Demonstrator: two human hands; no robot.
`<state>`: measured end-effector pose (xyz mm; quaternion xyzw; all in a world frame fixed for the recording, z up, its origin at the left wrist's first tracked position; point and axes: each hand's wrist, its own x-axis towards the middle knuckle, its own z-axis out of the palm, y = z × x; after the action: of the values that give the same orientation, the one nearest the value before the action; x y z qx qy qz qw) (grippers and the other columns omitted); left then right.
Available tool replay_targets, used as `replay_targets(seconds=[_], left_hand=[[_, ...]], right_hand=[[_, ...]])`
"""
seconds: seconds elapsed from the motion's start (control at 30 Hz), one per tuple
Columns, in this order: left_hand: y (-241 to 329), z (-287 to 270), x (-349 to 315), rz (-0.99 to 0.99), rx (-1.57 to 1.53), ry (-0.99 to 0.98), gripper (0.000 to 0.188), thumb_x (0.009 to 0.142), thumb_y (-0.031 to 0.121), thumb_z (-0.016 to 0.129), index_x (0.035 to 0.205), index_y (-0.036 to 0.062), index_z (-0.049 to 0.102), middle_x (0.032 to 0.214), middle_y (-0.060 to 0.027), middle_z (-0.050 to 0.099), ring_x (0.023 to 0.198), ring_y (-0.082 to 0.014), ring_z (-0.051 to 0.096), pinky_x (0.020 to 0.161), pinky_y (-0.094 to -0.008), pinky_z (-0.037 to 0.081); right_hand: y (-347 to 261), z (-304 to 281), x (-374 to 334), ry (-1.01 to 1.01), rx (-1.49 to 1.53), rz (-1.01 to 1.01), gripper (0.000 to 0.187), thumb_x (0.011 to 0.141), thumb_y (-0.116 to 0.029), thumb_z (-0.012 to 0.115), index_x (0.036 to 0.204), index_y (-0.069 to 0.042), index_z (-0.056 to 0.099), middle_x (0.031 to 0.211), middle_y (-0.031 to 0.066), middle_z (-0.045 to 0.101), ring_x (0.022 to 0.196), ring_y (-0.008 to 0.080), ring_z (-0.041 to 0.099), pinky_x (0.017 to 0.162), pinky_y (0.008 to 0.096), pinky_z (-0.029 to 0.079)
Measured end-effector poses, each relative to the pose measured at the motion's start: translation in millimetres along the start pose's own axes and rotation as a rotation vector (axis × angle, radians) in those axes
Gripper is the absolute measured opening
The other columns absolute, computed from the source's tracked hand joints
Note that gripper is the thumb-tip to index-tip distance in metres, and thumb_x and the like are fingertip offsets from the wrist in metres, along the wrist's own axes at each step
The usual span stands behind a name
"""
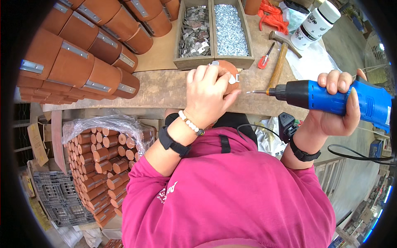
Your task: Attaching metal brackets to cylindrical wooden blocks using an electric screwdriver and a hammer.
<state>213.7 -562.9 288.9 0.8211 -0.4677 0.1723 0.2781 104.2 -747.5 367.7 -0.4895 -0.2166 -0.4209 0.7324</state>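
Observation:
My left hand is closed around a reddish-brown cylinder at the front of the workbench. A small pale metal piece shows on the cylinder's end beside my fingers; much of the cylinder is hidden under the hand. My right hand grips a blue electric screwdriver with a black nose, held level and aimed left. Its bit ends a short gap to the right of the cylinder, apart from it. Something small and silvery shows at the bit's tip, too small to name.
Beyond my hands stands a wooden box holding flat metal pieces and small silvery parts. To its right lie a red-handled screwdriver, a hammer and white bottles. Stacked brown cylinders crowd the left; a wrapped crateful stands below.

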Motion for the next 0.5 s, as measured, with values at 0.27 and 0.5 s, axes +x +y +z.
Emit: replay_targets(seconds=[0.27,0.5], left_hand=[[-32.0,-33.5,-3.7,0.213,-0.081,-0.162,0.037,0.054,0.012,0.067,0.089,0.0094,0.057,0.096,-0.0053,0.052,0.09,-0.0251,0.047,0.079,-0.0391,0.035],[-19.0,-15.9,-23.7,0.058,-0.138,-0.011,0.032,0.058,0.011,0.067,0.088,0.0057,0.057,0.1,-0.0098,0.053,0.099,-0.0302,0.047,0.083,-0.0408,0.036]], right_hand=[[-0.3,0.8,-4.8,-0.008,-0.002,0.019,0.046,0.078,-0.012,0.038,0.12,0.002,0.023,0.082,0.0119,0.047,0.068,0.021,0.046,0.065,0.0397,0.04],[10.4,12.4,-5.9,0.005,0.008,0.04,0.047,0.078,-0.01,0.038,0.12,0.003,0.023,0.08,0.0123,0.047,0.067,0.0217,0.047,0.064,0.0387,0.042]])
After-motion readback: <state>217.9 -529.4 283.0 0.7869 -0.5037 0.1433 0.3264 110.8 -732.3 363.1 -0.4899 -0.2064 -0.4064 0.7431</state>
